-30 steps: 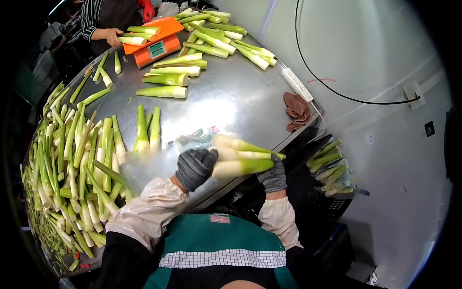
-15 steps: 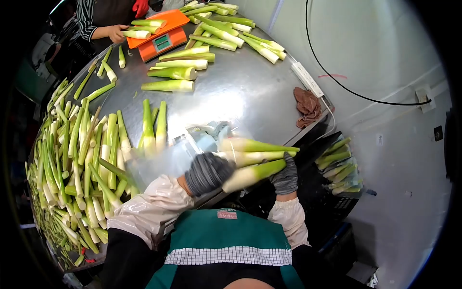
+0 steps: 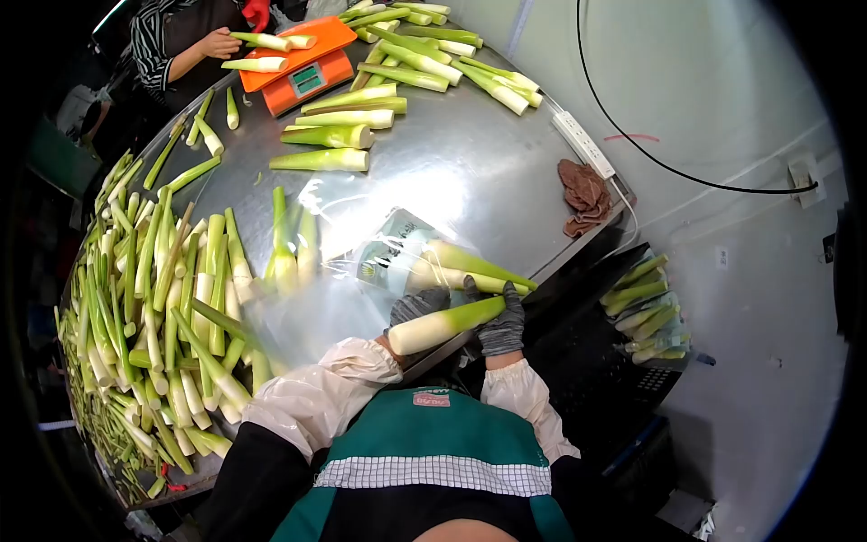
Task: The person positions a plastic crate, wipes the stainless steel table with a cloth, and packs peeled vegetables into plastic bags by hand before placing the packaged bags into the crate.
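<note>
My right hand point(image 3: 501, 325), in a grey glove, is closed on the green ends of the stalks near the table's front edge. One thick stalk point(image 3: 442, 327) lies across the front of my left hand point(image 3: 418, 305) and partly hides its fingers. Behind it, two more stalks point(image 3: 465, 266) have their pale ends at the mouth of a clear printed plastic bag point(image 3: 390, 244). My left hand is at the bag's near side, below those two stalks; what its fingers grip cannot be made out.
A large heap of stalks point(image 3: 172, 334) covers the table's left side. At the back, a person's hand point(image 3: 219, 43) touches a stalk by an orange scale point(image 3: 307, 79). A brown cloth point(image 3: 585, 197) and power strip point(image 3: 582, 144) lie right. Bagged stalks point(image 3: 643, 307) fill a black crate.
The two rear stalks have moved against the printed bag, which is now spread out more visibly. The front stalk has come apart from them, over my left hand. The person's hand has shifted on the scale's stalks.
</note>
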### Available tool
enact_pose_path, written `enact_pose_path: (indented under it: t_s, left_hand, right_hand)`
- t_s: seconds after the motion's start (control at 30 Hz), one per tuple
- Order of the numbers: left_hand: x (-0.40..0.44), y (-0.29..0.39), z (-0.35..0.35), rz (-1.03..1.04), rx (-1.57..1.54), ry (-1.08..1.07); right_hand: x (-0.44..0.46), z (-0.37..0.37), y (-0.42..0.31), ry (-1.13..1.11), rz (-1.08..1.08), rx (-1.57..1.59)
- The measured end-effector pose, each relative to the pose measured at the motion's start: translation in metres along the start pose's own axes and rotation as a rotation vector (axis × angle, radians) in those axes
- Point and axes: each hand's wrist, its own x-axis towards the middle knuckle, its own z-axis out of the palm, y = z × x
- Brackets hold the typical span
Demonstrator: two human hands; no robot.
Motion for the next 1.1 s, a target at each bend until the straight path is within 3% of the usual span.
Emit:
enact_pose_path:
  t_s: [0.03,0.1,0.13,0.2,0.3,0.33,0.43,0.47,0.53,0.57,0.7,0.77,0.8,0.9,1.1]
  left_hand:
    - [0.004,0.006,0.006,-0.194,0.007,0.014]
    - [0.012,0.0,0.009,-0.378,0.02,0.017]
    - [0.016,-0.008,0.008,-0.124,-0.092,0.011]
    - [0.014,-0.023,0.006,0.093,-0.035,-0.141]
    - [0.013,-0.015,-0.004,-0.183,-0.014,-0.34]
    - [0.016,-0.002,-0.009,-0.115,0.074,-0.236]
    - [0.037,0.013,-0.015,0.231,0.222,0.088]
    - [0.037,-0.001,-0.017,0.254,0.314,0.112]
    - [0.039,-0.033,-0.02,0.394,0.582,0.184]
    - [0.045,-0.021,-0.028,0.235,0.68,0.022]
    - [0.063,-0.039,-0.032,0.2,0.811,0.018]
    - [0.064,-0.043,-0.033,0.072,0.41,0.031]
    - [0.054,-0.035,-0.034,0.042,0.305,0.06]
    - [0.047,0.003,-0.043,0.029,0.291,0.118]
    - [0.038,0.01,-0.038,0.067,0.342,0.161]
  right_hand:
    - [-0.001,0.004,0.004,-0.023,0.009,0.026]
    - [-0.004,0.015,0.015,0.014,-0.038,0.003]
    - [-0.001,0.014,0.017,0.051,-0.064,-0.011]
    - [0.015,0.004,0.011,0.056,-0.026,0.009]
    - [0.027,0.019,0.006,0.036,-0.099,-0.003]
    - [0.039,0.003,0.001,-0.072,-0.028,-0.03]
    - [0.043,0.005,0.002,-0.002,0.007,-0.224]
    - [0.038,0.009,0.0,-0.047,0.072,-0.291]
    - [0.015,0.032,-0.004,0.089,0.219,-0.353]
    - [0.004,0.047,-0.004,0.17,0.27,-0.36]
    - [0.013,0.013,-0.037,-0.159,0.351,-0.381]
    - [0.0,0.02,-0.052,-0.252,0.302,-0.376]
    - [-0.012,0.021,-0.059,-0.254,0.151,-0.372]
    - [-0.04,0.016,-0.088,-0.245,-0.165,-0.585]
    - [-0.054,0.0,-0.087,-0.047,-0.278,-0.678]
